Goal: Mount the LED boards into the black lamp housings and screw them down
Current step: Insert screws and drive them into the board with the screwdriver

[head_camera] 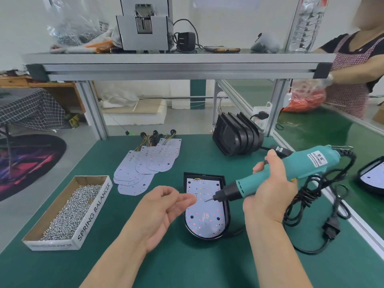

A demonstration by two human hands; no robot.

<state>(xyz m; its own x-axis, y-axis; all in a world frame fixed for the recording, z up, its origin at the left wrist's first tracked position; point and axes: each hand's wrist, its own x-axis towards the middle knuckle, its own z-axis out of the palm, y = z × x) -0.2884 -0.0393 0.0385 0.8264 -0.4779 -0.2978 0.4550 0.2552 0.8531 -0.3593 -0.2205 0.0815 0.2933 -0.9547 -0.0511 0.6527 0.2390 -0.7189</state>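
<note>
Two hands work over a green bench [207, 267], seen from beside the person.

(a) A stack of empty black housings [236, 136] stands on edge at the back right, and a fanned pile of spare LED boards [145, 165] lies at the back centre. Both appear parked within reach as stock.

(b) A cardboard box of screws [68, 208] sits to the left, near the free hand, presumably so that hand can feed fasteners.

(c) One housing [227, 206] lies flat in front of the person. An LED board [204, 213] is seated inside it, and dark open holes suggest screwing is at an early stage.

(d) A teal electric screwdriver [280, 173] is tilted down toward the board, with its cord looping off to the right.

(e) The right hand [270, 194] is wrapped firmly around the screwdriver body.

(f) The left hand [164, 206] is palm-up with its fingers loosely curled, thumb and fingertips close together near the tool. Whether a screw sits between them is too small to tell.

(g) The bit [208, 199] hovers just above the board, apparently waiting to be loaded.
</note>
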